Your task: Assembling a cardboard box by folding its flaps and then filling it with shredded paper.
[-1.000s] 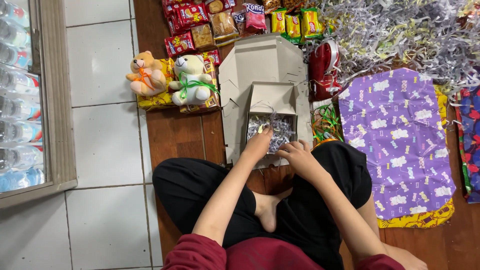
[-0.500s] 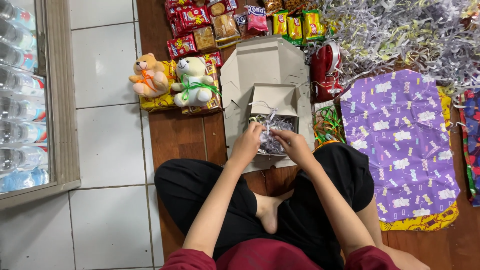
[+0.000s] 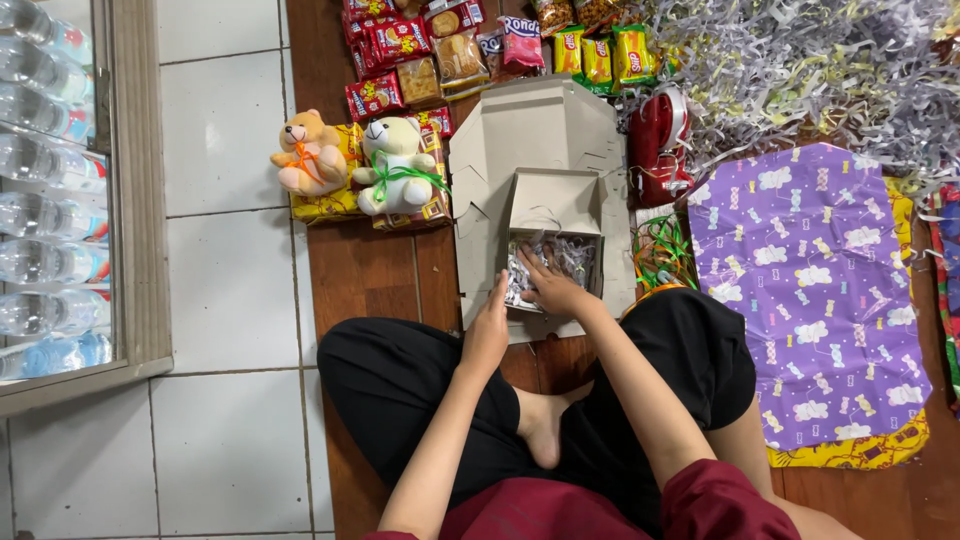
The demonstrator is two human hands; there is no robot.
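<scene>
The person's right hand [image 3: 553,292] lies flat and open on the crinkled shredded paper [image 3: 570,258] inside the small square cardboard box [image 3: 556,200]. The left hand [image 3: 488,330], fingers straight, presses against the box's left wall, holding nothing. The box stands on flattened grey cardboard [image 3: 530,125] before the crossed legs.

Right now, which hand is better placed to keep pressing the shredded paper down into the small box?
Probably the right hand: it lies inside the open small box, on the shredded paper. The left hand rests against the box's outer left wall, steadying it.
</scene>
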